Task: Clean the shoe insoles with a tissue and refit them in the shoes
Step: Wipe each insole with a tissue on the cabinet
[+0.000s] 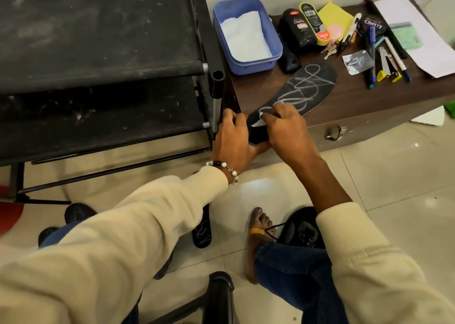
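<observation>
A black insole with white scribble marks lies on the dark wooden cabinet, its heel end hanging over the front left corner. My left hand grips that heel end. My right hand pinches a small white tissue against the insole near the heel. A second black insole lies on the tiled floor below. A black shoe with a loose lace sits on the floor by my right foot. Another dark shoe is partly hidden behind my left sleeve.
A blue tub holding white tissues stands at the cabinet's back left. Shoe polish bottles, a yellow sponge, keys, pens and papers crowd the top. A black rack stands on the left. A chair arm is below.
</observation>
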`<state>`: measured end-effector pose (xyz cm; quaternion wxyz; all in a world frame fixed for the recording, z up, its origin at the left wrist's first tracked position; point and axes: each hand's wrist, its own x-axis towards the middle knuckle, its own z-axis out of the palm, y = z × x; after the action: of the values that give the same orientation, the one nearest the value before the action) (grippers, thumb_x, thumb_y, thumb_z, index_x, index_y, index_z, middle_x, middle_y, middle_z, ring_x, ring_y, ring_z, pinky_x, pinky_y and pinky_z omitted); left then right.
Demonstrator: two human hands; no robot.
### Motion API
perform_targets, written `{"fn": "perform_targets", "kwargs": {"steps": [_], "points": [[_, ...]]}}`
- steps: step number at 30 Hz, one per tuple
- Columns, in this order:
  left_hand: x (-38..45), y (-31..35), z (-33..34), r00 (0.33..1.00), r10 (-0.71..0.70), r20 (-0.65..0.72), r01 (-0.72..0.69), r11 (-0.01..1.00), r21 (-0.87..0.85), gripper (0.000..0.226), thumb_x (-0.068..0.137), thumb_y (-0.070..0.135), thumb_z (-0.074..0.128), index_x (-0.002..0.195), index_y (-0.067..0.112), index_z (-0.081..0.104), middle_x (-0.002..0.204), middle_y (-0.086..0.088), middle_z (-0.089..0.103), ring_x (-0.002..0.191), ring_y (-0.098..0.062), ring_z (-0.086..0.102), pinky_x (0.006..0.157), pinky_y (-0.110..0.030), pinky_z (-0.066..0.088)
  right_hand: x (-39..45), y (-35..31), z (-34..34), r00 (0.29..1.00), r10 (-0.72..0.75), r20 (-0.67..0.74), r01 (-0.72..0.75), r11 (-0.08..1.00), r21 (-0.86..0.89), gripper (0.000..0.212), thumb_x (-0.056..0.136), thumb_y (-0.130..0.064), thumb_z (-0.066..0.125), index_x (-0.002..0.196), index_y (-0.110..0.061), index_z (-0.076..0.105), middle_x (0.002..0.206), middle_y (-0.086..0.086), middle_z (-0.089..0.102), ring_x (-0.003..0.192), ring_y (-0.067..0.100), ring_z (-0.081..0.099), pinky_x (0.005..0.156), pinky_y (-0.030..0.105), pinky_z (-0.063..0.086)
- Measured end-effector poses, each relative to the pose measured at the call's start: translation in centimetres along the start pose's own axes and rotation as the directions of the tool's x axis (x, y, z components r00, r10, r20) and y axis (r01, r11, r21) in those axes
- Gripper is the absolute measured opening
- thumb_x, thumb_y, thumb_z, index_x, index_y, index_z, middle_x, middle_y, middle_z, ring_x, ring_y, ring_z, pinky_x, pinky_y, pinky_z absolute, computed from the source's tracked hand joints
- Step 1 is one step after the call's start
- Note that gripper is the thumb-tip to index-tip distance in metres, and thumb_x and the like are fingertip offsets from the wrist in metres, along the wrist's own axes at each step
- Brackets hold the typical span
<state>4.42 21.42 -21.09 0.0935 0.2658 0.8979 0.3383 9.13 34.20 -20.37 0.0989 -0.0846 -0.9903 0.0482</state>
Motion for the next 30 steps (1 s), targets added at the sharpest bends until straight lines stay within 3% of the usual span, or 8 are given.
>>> {"fn": "perform_targets", "kwargs": {"steps": [4, 6, 8, 13, 18, 22, 25, 30], "points": [[0.1, -0.1, 0.1, 1.000, -0.004, 0.002, 0.004, 1.000, 0.021, 0.068, 0.069, 0.047, 0.080, 0.118, 0.006, 0.054, 0.120, -0.011, 0.042, 0.094, -0.024, 0.054, 0.078, -0.036, 0.054, 0.6, 0.0, 0.0, 0.994, 0.111, -0.004, -0.110, 0.992, 0.060, 0.018, 0.093, -0.011, 0.048, 0.103, -0.003, 0.061, 0.104, 0.011, 0.050, 0.089, 0.017, 0.047, 0.070, 0.019, 0.033], [0.0, -0.2, 0.2, 1.000, -0.001, -0.002, 0.001, 1.000, 0.008, 0.066, 0.068, 0.041, 0.083, 0.116, 0.005, 0.055, 0.120, -0.013, 0.044, 0.092, -0.025, 0.056, 0.078, -0.040, 0.054, 0.8, -1.5, -0.2, 0.998, -0.003, 0.064, 0.001, 1.000, 0.028, 0.016, 0.086, -0.003, 0.059, 0.098, 0.003, 0.065, 0.099, 0.017, 0.056, 0.090, 0.027, 0.051, 0.069, 0.026, 0.038], [0.1, -0.3, 0.3, 1.000, 0.001, 0.000, -0.001, 1.000, 0.004, 0.067, 0.066, 0.039, 0.084, 0.116, 0.004, 0.056, 0.119, -0.013, 0.044, 0.091, -0.026, 0.056, 0.079, -0.041, 0.054, 1.0, -1.9, -0.2, 0.999, -0.031, 0.023, 0.031, 0.999, 0.014, 0.018, 0.074, 0.000, 0.070, 0.091, 0.005, 0.068, 0.089, 0.019, 0.060, 0.084, 0.034, 0.055, 0.063, 0.033, 0.046], [0.1, -0.1, 0.1, 1.000, -0.012, 0.003, 0.012, 1.000, 0.017, 0.067, 0.068, 0.047, 0.080, 0.114, 0.006, 0.055, 0.120, -0.011, 0.043, 0.092, -0.025, 0.055, 0.078, -0.039, 0.054, 1.8, -1.4, -0.9, 0.991, 0.130, -0.022, -0.129, 0.991, 0.016, 0.014, 0.080, 0.004, 0.062, 0.093, 0.008, 0.066, 0.093, 0.024, 0.059, 0.089, 0.038, 0.053, 0.069, 0.036, 0.044], [0.1, -0.4, 0.2, 1.000, 0.007, 0.007, -0.007, 1.000, -0.002, 0.070, 0.066, 0.041, 0.084, 0.118, 0.005, 0.055, 0.120, -0.013, 0.044, 0.091, -0.026, 0.056, 0.080, -0.042, 0.054, 1.8, -2.2, -0.7, 0.996, -0.067, 0.052, 0.067, 0.998, 0.000, 0.018, 0.067, -0.003, 0.075, 0.085, 0.001, 0.071, 0.080, 0.017, 0.061, 0.076, 0.033, 0.057, 0.059, 0.027, 0.043], [0.1, -0.2, 0.1, 1.000, -0.002, 0.003, 0.001, 1.000, 0.010, 0.069, 0.067, 0.050, 0.080, 0.114, 0.006, 0.055, 0.119, -0.010, 0.043, 0.092, -0.024, 0.055, 0.078, -0.039, 0.055, 2.1, -0.8, -0.7, 0.999, 0.039, 0.027, -0.038, 0.999, -0.016, 0.022, 0.060, 0.007, 0.075, 0.082, 0.006, 0.071, 0.076, 0.021, 0.061, 0.071, 0.039, 0.058, 0.053, 0.030, 0.046], [0.1, -0.1, 0.1, 1.000, -0.006, 0.007, 0.006, 1.000, 0.018, 0.070, 0.068, 0.050, 0.079, 0.116, 0.006, 0.054, 0.120, -0.011, 0.043, 0.093, -0.023, 0.055, 0.079, -0.037, 0.055, 2.3, -1.4, -1.2, 0.992, 0.114, 0.051, -0.114, 0.993, 0.005, 0.019, 0.067, 0.009, 0.071, 0.086, 0.009, 0.069, 0.083, 0.025, 0.061, 0.079, 0.040, 0.057, 0.060, 0.031, 0.046], [0.1, -0.1, 0.1, 1.000, -0.002, -0.008, 0.002, 1.000, 0.017, 0.070, 0.067, 0.047, 0.081, 0.117, 0.005, 0.055, 0.120, -0.011, 0.043, 0.094, -0.025, 0.055, 0.078, -0.038, 0.055, 2.3, -0.9, -0.9, 0.998, 0.002, 0.069, -0.002, 1.000, 0.000, 0.024, 0.060, 0.010, 0.073, 0.084, 0.006, 0.071, 0.080, 0.023, 0.061, 0.073, 0.040, 0.058, 0.056, 0.026, 0.039]]}}
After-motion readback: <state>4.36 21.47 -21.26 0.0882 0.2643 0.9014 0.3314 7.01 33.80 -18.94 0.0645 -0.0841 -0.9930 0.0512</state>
